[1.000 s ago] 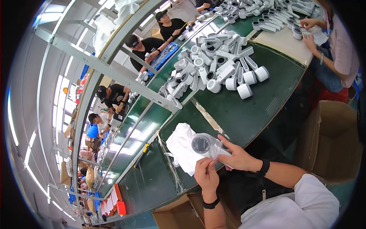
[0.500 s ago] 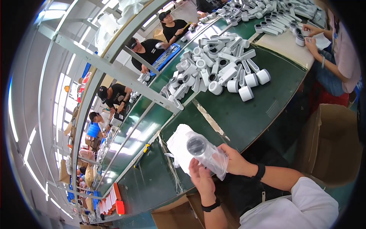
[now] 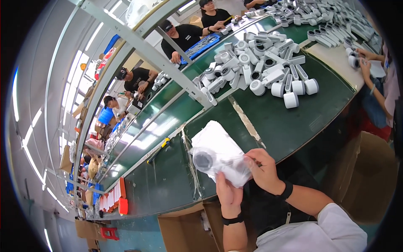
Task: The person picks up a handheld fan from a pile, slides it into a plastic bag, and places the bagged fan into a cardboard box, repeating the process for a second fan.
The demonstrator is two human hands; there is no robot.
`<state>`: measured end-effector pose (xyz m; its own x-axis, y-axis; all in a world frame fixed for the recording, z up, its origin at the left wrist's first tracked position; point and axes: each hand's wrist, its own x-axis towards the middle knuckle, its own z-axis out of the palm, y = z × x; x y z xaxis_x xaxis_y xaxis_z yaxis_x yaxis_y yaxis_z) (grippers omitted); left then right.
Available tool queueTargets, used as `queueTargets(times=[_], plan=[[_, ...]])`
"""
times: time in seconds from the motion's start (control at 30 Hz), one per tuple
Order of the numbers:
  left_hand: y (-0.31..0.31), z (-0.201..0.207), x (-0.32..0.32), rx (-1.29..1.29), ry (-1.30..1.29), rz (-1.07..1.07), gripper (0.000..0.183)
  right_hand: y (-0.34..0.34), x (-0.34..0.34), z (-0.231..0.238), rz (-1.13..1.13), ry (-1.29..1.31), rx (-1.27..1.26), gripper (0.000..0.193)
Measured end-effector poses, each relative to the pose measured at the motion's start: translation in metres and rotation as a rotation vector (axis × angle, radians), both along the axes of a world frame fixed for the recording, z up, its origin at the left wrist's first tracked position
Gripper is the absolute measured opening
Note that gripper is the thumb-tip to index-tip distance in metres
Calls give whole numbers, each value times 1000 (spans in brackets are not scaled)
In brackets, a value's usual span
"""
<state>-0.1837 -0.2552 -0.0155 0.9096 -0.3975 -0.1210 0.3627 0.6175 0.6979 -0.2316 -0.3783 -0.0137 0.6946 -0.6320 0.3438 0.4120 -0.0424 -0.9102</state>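
A white device with a round grey-faced head (image 3: 203, 161) lies inside a clear plastic bag (image 3: 228, 164), above a stack of white sheets or bags (image 3: 216, 136) at the table's near edge. The device's head points left, and its handle is blurred under the film. My right hand (image 3: 265, 170) pinches the right end of the bag between thumb and fingers. Lower down, my left hand (image 3: 228, 195) grips the near side of the bag, palm turned up; some of its fingers are hidden behind the bag.
A large heap of similar white devices (image 3: 260, 67) covers the far table. A yellow-black cutter (image 3: 159, 150) lies left of the stack. Metal shelf posts (image 3: 168, 63) rise ahead. Cardboard boxes (image 3: 180, 229) stand below the edge. A co-worker's hands (image 3: 366, 63) work at the far right.
The bagged device has swung leftward, its round head now lower and further left over the white stack. My right hand has shifted to the bag's end. The whole view has turned slightly.
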Motion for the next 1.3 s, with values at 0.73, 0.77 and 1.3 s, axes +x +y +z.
queueTargets(times=[0.73, 0.77, 1.3], plan=[[24, 17, 14, -22, -35, 95, 47, 0, -17, 1, 327, 219, -18, 24], [22, 17, 14, -42, -39, 112, 46, 3, -18, 7, 345, 255, -74, 24], [13, 17, 16, 68, -116, 257, 40, 29, 0, 11, 72, -156, -508, 12]])
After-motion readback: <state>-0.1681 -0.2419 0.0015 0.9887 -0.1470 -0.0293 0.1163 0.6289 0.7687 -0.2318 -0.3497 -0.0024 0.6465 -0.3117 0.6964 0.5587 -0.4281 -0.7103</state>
